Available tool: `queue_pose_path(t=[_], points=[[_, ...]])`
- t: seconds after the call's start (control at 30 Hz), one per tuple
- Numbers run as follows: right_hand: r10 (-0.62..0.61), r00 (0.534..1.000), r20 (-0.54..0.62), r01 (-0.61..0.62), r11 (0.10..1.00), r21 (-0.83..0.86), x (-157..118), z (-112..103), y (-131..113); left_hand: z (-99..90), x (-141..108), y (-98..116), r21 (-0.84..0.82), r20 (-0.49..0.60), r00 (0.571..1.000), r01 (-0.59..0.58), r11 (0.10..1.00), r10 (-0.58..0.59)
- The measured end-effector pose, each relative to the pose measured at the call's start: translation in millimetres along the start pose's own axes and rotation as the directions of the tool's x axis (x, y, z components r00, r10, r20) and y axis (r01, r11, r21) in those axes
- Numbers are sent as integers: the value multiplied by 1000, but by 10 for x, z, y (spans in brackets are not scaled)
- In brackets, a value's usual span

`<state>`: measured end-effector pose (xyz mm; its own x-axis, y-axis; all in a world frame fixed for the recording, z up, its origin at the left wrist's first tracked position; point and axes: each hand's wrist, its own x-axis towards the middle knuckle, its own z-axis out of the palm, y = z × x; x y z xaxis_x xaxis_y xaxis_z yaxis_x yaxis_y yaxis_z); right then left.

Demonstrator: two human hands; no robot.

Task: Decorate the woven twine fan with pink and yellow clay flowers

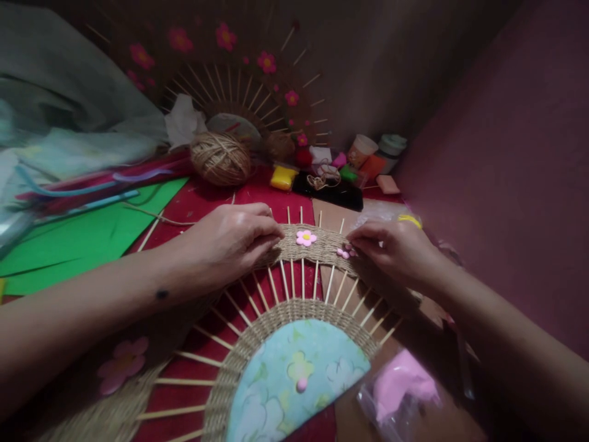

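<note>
Nearest, below and between both hands, lay a flowered half-round panel (271, 374) edged with weaving and sticks. Just beyond, the left hand (237, 239) pinched narrowly at a woven band (326, 241); whether it gripped anything was unclear. Right of it sat a pink flower (306, 238), then small petals (343, 252) at the narrowed right fingertips (352, 236). The step looked like petal placing, calling next for light, exact pressure. Behind the left hand rested a twine ball (221, 158).

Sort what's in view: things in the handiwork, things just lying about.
In the work:
- woven half-round fan
- pink flower with yellow centre
- small pink petals by the right hand
- bagged pink clay, probably

Apparently lying about:
- green sheets
- lidded cup
</note>
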<state>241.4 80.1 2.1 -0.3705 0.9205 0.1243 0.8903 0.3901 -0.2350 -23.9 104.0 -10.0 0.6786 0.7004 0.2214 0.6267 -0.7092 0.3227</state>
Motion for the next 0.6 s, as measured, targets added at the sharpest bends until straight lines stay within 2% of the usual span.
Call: queue_pose_path(t=[0.07, 0.1, 0.17, 0.23, 0.33, 0.37, 0.47, 0.6], points=[[-52, 998, -43, 53, 999, 10, -75, -70, -100, -2, -1, 0, 12, 0, 1000, 2, 1000, -2], [-87, 996, -20, 87, 995, 44, -127, -106, -180, -5, 2, 4, 19, 7, 1000, 6, 1000, -6], [-191, 977, 92, 167, 961, 219, -247, -156, -383, -12, 11, 19, 32, 28, 999, 22, 999, -23], [-296, 925, 239, 209, 920, 333, -368, -155, -600, -20, 22, 38, 40, 49, 998, 35, 999, -37], [-331, 883, 334, 236, 926, 295, -509, -63, -852, -34, 26, 64, 38, 62, 997, 49, 998, -52], [-384, 861, 333, 287, 908, 304, -543, -20, -904, -37, 23, 68, 34, 64, 996, 52, 998, -54], [-449, 847, 285, 383, 887, 259, -613, 88, -968, -39, 13, 67, 18, 53, 998, 42, 999, -43], [-485, 864, 137, 441, 858, 263, -574, 86, -856, -26, 11, 49, 19, 26, 999, 18, 1000, -18]])
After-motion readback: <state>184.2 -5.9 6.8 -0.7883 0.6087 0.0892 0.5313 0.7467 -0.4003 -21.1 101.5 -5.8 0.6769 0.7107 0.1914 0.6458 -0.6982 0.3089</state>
